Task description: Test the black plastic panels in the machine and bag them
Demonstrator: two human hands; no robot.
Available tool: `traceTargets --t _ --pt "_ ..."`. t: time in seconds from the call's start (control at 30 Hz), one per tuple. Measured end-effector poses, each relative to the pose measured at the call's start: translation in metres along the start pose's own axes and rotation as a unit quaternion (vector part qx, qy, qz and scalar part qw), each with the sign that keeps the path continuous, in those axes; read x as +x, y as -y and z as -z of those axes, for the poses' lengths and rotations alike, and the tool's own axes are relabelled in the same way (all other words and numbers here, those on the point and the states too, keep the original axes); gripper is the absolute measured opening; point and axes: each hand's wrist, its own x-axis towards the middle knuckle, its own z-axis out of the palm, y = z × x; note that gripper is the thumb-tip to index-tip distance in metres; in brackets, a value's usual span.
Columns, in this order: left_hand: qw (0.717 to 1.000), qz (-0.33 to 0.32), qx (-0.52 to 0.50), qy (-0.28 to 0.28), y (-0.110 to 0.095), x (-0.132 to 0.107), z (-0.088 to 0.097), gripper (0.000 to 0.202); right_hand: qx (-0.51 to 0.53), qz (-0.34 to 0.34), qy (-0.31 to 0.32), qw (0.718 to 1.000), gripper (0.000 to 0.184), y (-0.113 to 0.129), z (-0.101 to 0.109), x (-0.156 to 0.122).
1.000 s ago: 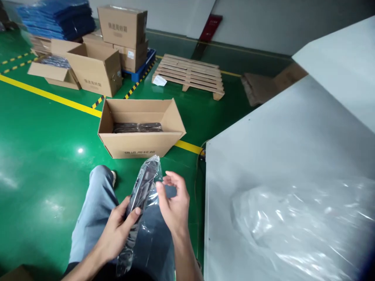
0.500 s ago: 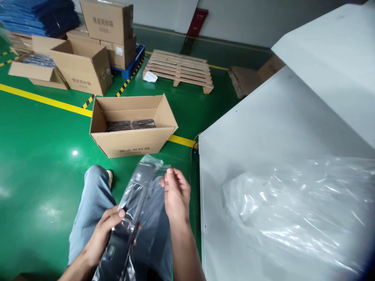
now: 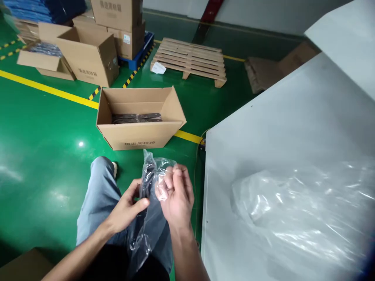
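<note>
A long dark part in a clear plastic bag [image 3: 143, 218] stands tilted over my lap, turned edge-on. My left hand [image 3: 126, 207] is wrapped round the bagged part from the left, thumb on the near side. My right hand [image 3: 177, 191] pinches the loose edge of the clear bag near its upper end, and the film stretches over some fingers. Just beyond my hands, an open cardboard box [image 3: 137, 134] on the floor holds several dark pieces in plastic [image 3: 136, 118]. What exactly the dark part is, I cannot make out.
At right a grey surface [image 3: 222, 175] carries clear plastic bags [image 3: 293, 210]. A wooden pallet [image 3: 190, 58] lies beyond the box. More cartons [image 3: 84, 58] and a blue stack [image 3: 47, 11] stand at the back left. A cardboard edge [image 3: 26, 265] shows bottom left.
The bagged part has turned from showing its broad face to edge-on. My left hand has moved up and right along it. My right hand still holds the bag's edge.
</note>
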Motion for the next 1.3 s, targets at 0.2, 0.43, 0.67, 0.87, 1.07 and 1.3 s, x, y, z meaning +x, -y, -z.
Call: traceTargets --t 0.2,0.43,0.67,0.87,1.07,1.3 --pt "0.990 0.081 -0.040 -0.109 -0.018 -0.006 -0.007 0.054 -0.016 0.064 -0.041 0.997 0.033 0.010 0.017 0.015" --pt "0.977 0.075 -0.039 -0.198 -0.031 0.007 0.014 0.059 -0.126 0.033 -0.071 0.989 0.062 -0.016 0.034 0.013" --pt "0.958 0.016 0.010 -0.286 -0.034 0.023 0.029 0.058 -0.285 -0.189 0.043 0.939 0.043 -0.060 0.040 -0.056" --pt "0.959 0.172 -0.192 -0.122 -0.043 0.023 0.054 0.074 -0.214 -0.233 0.070 0.946 0.041 -0.029 0.067 -0.048" --pt "0.957 0.161 -0.223 -0.089 -0.043 0.019 0.048 0.071 -0.220 -0.206 0.080 0.950 0.038 -0.010 0.068 -0.049" --pt "0.978 0.111 -0.096 -0.146 -0.023 0.015 0.051 0.058 -0.298 -0.212 0.098 0.925 0.042 -0.011 0.091 -0.047"
